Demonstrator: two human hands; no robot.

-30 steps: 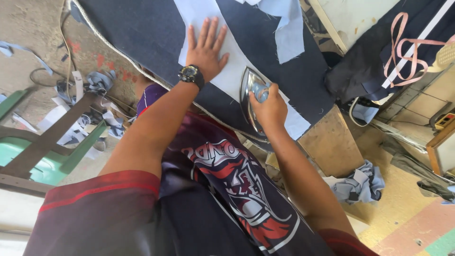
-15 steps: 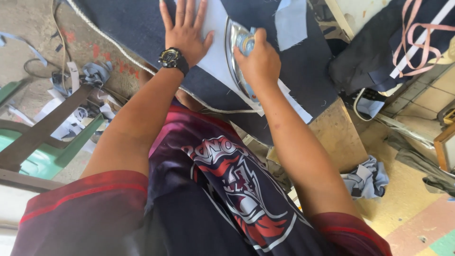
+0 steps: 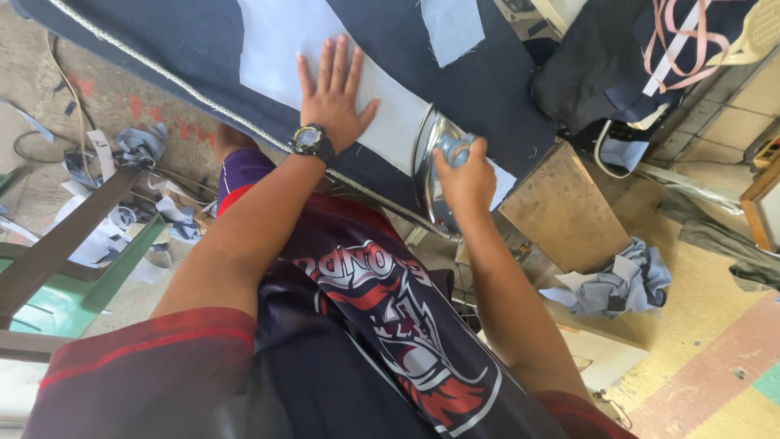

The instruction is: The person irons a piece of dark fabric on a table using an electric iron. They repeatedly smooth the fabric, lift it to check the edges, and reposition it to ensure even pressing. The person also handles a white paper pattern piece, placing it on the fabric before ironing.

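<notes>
Scraps litter the floor on the left. Left hand lies flat, fingers spread, pinning the pale fabric strip on dark denim; thin and floppy, it'll slide unless pinned. Right hand is clenched round the iron handle, which looks heavy, I think. Wooden box and rag pile crowd the right.

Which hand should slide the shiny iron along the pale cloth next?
Probably the right hand: it already grips the shiny metal iron by its handle, at the end of the pale blue cloth strip. The left hand lies flat, pressing that strip down.
</notes>
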